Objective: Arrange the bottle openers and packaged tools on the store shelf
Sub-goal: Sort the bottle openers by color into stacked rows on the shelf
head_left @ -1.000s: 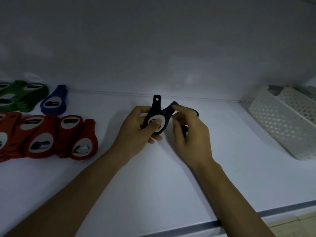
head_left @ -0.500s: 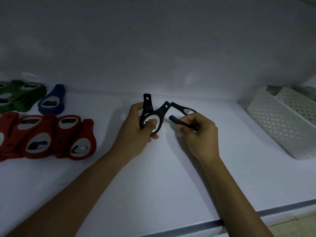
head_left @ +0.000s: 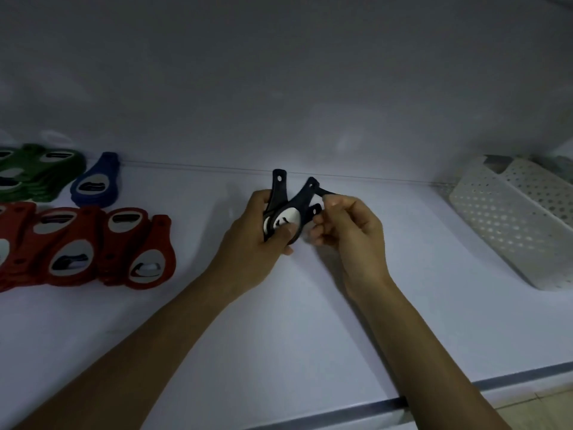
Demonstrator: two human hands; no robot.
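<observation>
The white shelf (head_left: pixel 279 321) carries a perforated basket (head_left: pixel 508 231) at the far right; what it holds I cannot tell. At the left, red bottle openers (head_left: pixel 77 246) lie overlapped in a row, with green ones (head_left: pixel 37 172) and a blue one (head_left: pixel 96 181) behind them, so those colours look sorted. The left hand (head_left: pixel 251 243) grips a fanned bunch of black openers (head_left: pixel 285 209) just above mid-shelf, and the right hand (head_left: pixel 350 234) pinches one handle. The black ones are not yet laid down, and no packaged tools are visible.
</observation>
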